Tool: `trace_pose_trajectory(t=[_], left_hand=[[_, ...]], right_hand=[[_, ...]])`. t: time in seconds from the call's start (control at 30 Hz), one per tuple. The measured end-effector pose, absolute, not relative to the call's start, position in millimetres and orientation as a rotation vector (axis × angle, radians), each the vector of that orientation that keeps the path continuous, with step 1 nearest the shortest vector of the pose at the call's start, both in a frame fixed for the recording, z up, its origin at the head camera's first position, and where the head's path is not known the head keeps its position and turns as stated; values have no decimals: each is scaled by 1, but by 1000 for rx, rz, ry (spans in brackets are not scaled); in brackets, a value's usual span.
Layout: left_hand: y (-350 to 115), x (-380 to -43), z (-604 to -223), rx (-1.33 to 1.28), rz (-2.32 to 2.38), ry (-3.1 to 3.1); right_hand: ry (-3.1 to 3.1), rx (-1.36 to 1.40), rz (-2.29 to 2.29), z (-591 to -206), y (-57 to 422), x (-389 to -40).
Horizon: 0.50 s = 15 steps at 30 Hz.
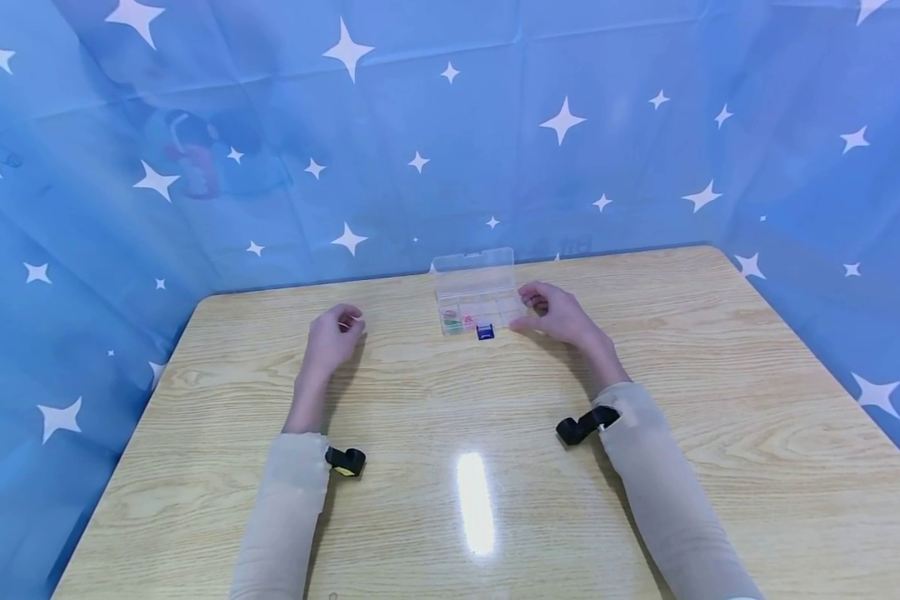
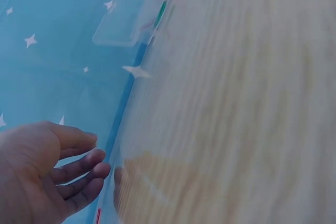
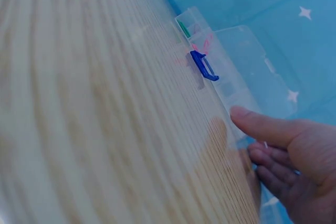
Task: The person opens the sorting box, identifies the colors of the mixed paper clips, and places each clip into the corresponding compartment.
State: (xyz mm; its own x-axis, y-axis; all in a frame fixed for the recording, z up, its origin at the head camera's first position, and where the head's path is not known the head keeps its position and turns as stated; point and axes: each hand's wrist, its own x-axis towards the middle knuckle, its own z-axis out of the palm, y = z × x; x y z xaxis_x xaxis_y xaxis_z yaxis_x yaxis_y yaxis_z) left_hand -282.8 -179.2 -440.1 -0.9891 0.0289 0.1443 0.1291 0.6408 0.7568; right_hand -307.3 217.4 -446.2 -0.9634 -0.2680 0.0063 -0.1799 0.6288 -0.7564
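Note:
A clear plastic compartment box (image 1: 487,310) stands at the back of the table with its see-through lid (image 1: 476,271) raised. Small green pieces (image 1: 452,325) and red pieces (image 1: 468,320) lie in its left compartments. At its front edge is a blue clasp-like piece (image 3: 203,66). My right hand (image 1: 558,315) holds the box's right end, thumb at the front corner and fingers curled around the far side. To the left of the box, my left hand (image 1: 333,337) hovers over the table, its fingers loosely bent around nothing.
A light wooden table (image 1: 420,400) spreads out in front, with a bright light reflection near its middle. Blue cloth with white stars (image 1: 450,150) hangs right behind the table's back edge and along both sides. Black wrist cameras (image 1: 347,461) sit on both sleeves.

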Motion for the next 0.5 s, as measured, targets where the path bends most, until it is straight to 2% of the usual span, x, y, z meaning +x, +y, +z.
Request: trace_pose_trajectory(t=[0.5], left_hand=[[-217,-279,-436,60,-1241,-2732]], right_hand=[[2728,-384,-1269,-447,217,-309]])
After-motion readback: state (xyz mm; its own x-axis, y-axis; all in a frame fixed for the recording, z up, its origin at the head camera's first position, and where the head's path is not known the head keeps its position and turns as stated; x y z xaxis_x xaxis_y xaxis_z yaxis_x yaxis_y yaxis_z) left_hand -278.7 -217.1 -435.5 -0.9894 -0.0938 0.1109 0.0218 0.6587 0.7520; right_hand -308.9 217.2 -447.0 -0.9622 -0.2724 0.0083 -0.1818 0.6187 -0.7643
